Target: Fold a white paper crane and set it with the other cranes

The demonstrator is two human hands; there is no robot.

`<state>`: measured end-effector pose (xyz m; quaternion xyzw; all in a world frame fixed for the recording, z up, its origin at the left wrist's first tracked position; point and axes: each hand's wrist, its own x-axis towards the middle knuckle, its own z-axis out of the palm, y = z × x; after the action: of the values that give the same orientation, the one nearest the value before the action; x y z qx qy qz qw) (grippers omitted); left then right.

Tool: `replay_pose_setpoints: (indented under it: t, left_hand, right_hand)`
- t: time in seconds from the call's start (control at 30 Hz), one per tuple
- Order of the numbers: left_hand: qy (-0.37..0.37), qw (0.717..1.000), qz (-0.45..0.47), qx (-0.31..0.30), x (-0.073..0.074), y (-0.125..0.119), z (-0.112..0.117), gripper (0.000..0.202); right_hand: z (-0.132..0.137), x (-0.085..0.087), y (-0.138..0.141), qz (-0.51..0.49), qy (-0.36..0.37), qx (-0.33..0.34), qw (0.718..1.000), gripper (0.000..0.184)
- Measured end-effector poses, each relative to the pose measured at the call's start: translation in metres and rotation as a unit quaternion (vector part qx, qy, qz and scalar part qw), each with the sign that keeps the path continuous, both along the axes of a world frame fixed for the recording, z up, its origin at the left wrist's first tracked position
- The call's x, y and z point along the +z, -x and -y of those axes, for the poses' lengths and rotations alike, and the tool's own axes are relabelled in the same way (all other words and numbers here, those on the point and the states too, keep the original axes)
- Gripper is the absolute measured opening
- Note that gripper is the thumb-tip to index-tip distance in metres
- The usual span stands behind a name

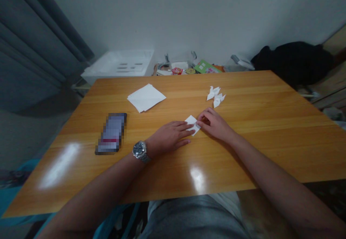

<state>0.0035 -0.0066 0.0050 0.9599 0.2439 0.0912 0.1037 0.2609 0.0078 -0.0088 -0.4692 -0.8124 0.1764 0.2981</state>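
Note:
A small folded piece of white paper lies on the wooden table in front of me. My left hand, with a metal watch at the wrist, rests flat with fingers stretched over the paper's left side. At the paper's right corner, my right hand pinches the edge between thumb and curled fingers. Two folded white paper birds stand close together beyond my right hand. Farther left sits a stack of white paper sheets, turned cornerwise.
A phone with a blurred screen lies left of my left hand. Behind the wooden table are a white tray-like box and assorted packets, with a green booklet among them. Dark cloth is piled at the back right.

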Motion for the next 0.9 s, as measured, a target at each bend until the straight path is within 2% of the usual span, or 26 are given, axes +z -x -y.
replay_pose_setpoints:
  t: [0.3, 0.67, 0.9]
  left_hand:
    - [0.015, 1.0, 0.003, 0.001, 0.002, 0.003, 0.002, 0.049]
    - [0.031, 1.0, 0.002, 0.003, 0.001, 0.005, 0.002, 0.049]
    - [0.034, 0.999, -0.006, 0.003, 0.003, 0.005, 0.001, 0.049]
  right_hand:
    - [0.0, -0.013, 0.003, 0.072, -0.017, -0.046, 0.996, 0.024]
    - [-0.01, -0.012, 0.002, 0.107, -0.013, -0.061, 0.992, 0.014]
    - [-0.013, -0.016, 0.005, 0.131, -0.039, -0.081, 0.987, 0.016]
